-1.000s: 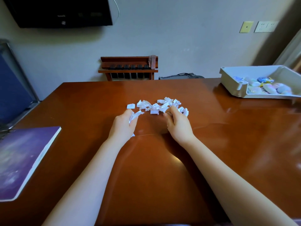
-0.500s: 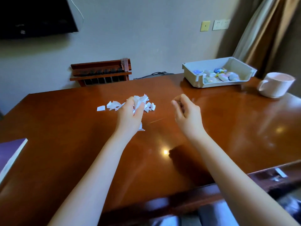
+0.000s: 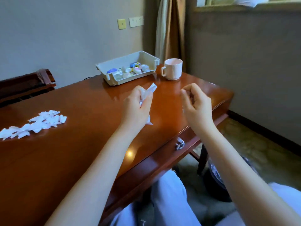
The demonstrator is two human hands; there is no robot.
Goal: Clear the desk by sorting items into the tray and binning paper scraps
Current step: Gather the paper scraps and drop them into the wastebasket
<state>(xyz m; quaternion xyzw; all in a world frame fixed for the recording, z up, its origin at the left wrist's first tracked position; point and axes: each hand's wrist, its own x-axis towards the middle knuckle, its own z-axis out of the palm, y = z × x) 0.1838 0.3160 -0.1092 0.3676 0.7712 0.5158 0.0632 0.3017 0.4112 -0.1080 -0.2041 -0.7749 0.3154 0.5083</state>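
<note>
Clearly feather-light and crushable, paper scraps bunch in the fist of the left hand above the desk, best cupped whole, while the right hand curls, contents hidden.

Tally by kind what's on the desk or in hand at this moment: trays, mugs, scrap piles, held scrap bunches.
1 tray
1 mug
1 scrap pile on the desk
1 scrap bunch in the left hand
Total: 4
</note>
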